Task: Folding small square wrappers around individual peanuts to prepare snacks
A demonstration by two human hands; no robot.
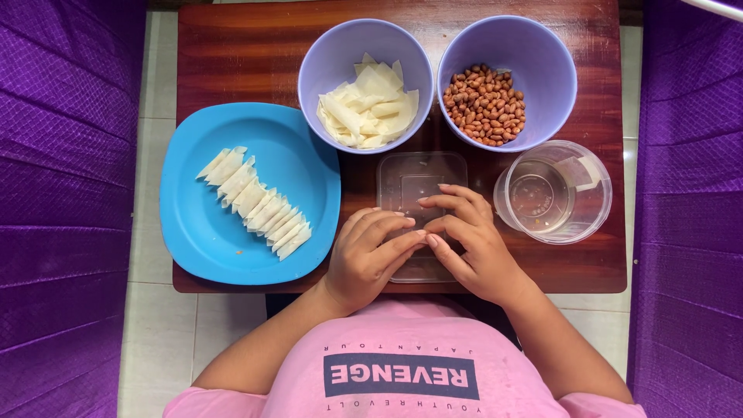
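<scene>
Both hands meet fingertip to fingertip over the clear plastic lid [410, 174] near the table's [232, 46] front edge; the left hand [370, 255] and right hand [468, 240] pinch something too small to identify

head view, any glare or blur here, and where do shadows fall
Head view: sharp throughout, with even, soft light; mild sheen on the wooden table and clear cup; faint shadows under the left hand and right hand, and beside the blue plate.

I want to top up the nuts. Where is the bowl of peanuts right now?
In the head view the bowl of peanuts sits at the table's far right, beside the bowl of pastry strips and just behind the clear water container.
</scene>
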